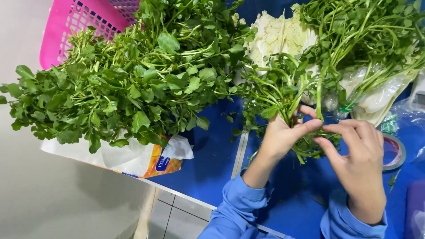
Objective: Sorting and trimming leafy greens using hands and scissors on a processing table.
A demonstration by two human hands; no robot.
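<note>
- Far left there's a pink basket [62, 31] up in the corner, mostly hidden behind the greens.
- In front of it sits a big pile [133, 84] of leafy greens, heaped on a white plastic bag [133, 157] with an orange patch, hanging a bit over the edge of the blue table [208, 163].
- My left hand [283, 132] is roughly mid-table, fingers curled tight around a small bunch [283, 95] of green stems, thumb stretched out to the right across them. So that bunch is up off the table in my left fist, leaves fanning up and to the left.
- My right hand [358, 159] is just beside the left one, thumb and forefinger pressed together, pinching something at the bottom of the bunch. Can't tell exactly which stem or leaf, it's too tangled there.
- Behind my hands lies a pale cabbage [276, 37], with more long-stemmed greens [367, 35] draped over it toward the right.
- Clear wrapping [380, 95] under those on the right.
- A tape roll [394, 152] lies flat on the table, just right of my right hand.
</note>
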